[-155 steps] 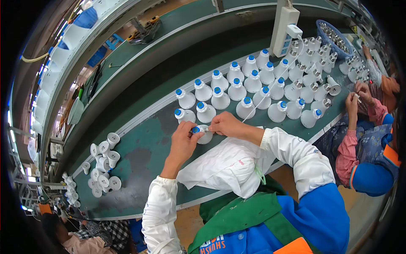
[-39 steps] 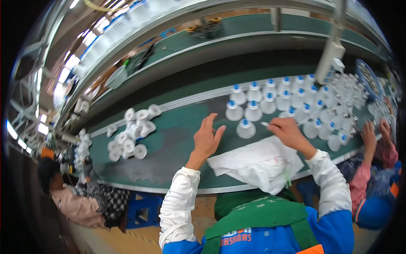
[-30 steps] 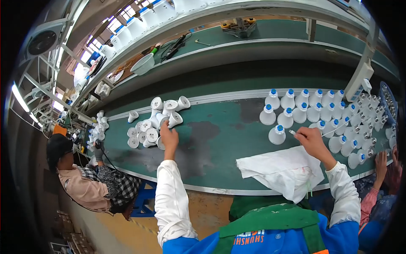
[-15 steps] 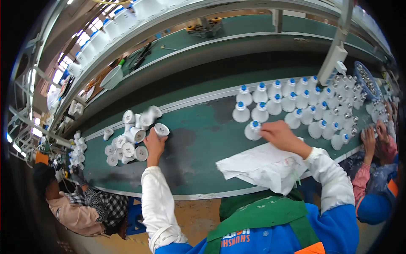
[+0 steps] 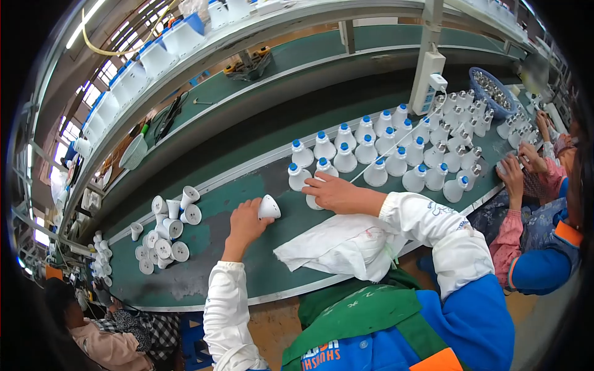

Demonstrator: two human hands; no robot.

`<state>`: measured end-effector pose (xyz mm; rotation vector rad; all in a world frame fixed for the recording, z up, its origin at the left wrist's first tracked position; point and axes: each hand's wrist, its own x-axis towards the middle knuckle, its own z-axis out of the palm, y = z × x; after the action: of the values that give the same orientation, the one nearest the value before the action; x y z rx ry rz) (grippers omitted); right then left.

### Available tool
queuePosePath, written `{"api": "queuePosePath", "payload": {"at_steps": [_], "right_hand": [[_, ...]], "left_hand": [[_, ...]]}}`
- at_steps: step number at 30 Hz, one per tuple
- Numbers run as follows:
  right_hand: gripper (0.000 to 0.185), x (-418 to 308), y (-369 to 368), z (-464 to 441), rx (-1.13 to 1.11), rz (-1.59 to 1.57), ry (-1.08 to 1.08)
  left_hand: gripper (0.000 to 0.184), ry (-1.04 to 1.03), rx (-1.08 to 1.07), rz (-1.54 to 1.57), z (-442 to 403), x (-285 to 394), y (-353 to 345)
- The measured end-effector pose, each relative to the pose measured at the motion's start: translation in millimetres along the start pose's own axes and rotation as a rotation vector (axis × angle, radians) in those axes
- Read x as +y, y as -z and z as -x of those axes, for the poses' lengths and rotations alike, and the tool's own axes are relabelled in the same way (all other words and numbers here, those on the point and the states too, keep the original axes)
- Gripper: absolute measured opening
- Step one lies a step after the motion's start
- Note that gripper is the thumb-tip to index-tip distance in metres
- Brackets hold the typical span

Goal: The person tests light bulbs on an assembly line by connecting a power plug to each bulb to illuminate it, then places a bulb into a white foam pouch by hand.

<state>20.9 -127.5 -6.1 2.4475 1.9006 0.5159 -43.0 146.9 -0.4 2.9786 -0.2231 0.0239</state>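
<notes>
My left hand (image 5: 244, 224) grips a white cone-shaped lamp housing (image 5: 268, 208), tilted on its side above the green bench. My right hand (image 5: 346, 195) has its fingers over the top of a blue-capped lamp housing (image 5: 312, 202), which stands wide end down at the near left corner of a group; its cap is hidden by the fingers. Beside it stands another blue-capped housing (image 5: 299, 178). A crumpled white cloth (image 5: 337, 247) lies on the bench below my right forearm. To the left, loose white housings (image 5: 163, 247) lie in a pile.
Metal-topped housings (image 5: 453, 159) stand at the right, with a blue basket (image 5: 495, 91) of small metal parts behind them. A white cord runs across the group from a power strip (image 5: 428, 83). Co-workers sit at both sides. A shelf (image 5: 247, 93) runs along the back.
My left hand has carried a housing rightward from the pile toward the standing group. My right hand stays at the corner housing, its fingers now covering the cap. The camera view has shifted.
</notes>
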Motion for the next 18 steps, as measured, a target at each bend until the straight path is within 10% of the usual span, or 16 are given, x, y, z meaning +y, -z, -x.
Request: {"api": "queuePosePath", "payload": {"at_steps": [18], "right_hand": [[0.011, 43, 21, 48, -0.002, 0.095, -0.137]], "left_hand": [[0.03, -0.102, 0.02, 0.163, -33, 60, 8]]}}
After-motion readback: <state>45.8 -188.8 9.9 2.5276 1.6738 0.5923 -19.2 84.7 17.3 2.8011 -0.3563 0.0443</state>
